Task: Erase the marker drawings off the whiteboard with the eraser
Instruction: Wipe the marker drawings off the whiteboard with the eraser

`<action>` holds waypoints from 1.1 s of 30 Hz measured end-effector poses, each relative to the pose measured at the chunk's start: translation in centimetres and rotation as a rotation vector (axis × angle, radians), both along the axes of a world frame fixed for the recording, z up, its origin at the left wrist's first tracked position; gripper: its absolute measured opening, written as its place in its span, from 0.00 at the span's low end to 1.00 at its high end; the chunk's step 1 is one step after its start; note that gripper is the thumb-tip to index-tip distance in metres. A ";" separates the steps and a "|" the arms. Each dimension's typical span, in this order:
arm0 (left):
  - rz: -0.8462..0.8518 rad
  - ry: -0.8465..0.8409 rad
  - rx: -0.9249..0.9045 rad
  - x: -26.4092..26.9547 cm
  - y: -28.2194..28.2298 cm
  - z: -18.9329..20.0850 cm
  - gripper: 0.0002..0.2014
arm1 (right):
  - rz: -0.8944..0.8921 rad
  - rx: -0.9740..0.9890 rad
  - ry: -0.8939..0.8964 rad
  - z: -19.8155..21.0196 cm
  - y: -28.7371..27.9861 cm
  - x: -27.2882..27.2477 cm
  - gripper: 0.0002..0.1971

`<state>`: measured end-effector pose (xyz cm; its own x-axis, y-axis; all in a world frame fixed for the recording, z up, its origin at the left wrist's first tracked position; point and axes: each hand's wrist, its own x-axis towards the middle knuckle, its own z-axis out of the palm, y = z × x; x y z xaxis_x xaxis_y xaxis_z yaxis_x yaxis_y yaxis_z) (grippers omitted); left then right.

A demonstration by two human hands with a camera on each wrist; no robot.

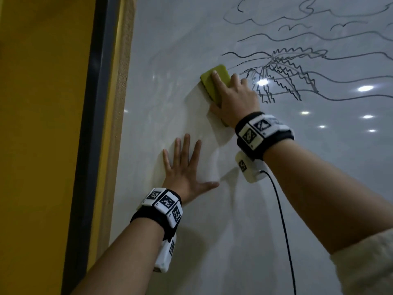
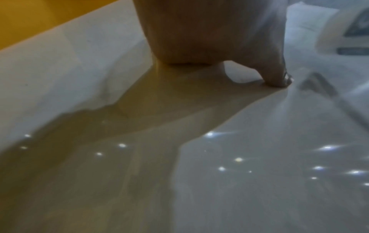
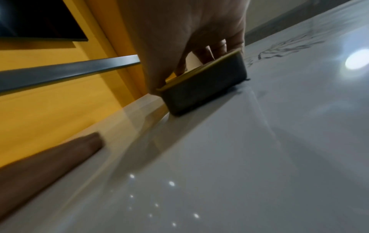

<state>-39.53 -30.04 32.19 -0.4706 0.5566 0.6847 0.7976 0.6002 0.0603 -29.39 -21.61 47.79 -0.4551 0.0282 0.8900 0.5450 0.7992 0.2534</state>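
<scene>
A glossy whiteboard point(image 1: 212, 209) fills the head view, with black marker drawings point(image 1: 285, 73) of wavy lines and zigzags at its upper right. My right hand point(image 1: 231, 96) grips a yellow-green eraser point(image 1: 209, 81) and presses it flat on the board just left of the zigzags. In the right wrist view the eraser point(image 3: 203, 93) shows a dark felt underside on the board, fingers curled over its yellow top. My left hand point(image 1: 185, 169) lies flat on the board below the eraser, fingers spread. Its palm and thumb point(image 2: 275, 78) touch the surface in the left wrist view.
A yellow wall point(image 1: 42, 124) with a dark grey vertical strip point(image 1: 93, 124) borders the board's left edge. A black cable point(image 1: 282, 220) hangs from the right wrist camera. Ceiling lights reflect as bright spots point(image 1: 365, 88) on the board's right part.
</scene>
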 end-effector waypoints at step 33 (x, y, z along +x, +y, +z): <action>-0.046 0.140 0.062 -0.3 0.7 5.2 0.57 | 0.003 -0.095 0.033 -4.7 3.2 2.9 0.37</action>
<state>-39.84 -29.35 37.37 -0.3427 0.5302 0.7755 0.8275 0.5612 -0.0181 -26.52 -18.41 43.13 -0.4256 0.1121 0.8979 0.5497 0.8203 0.1581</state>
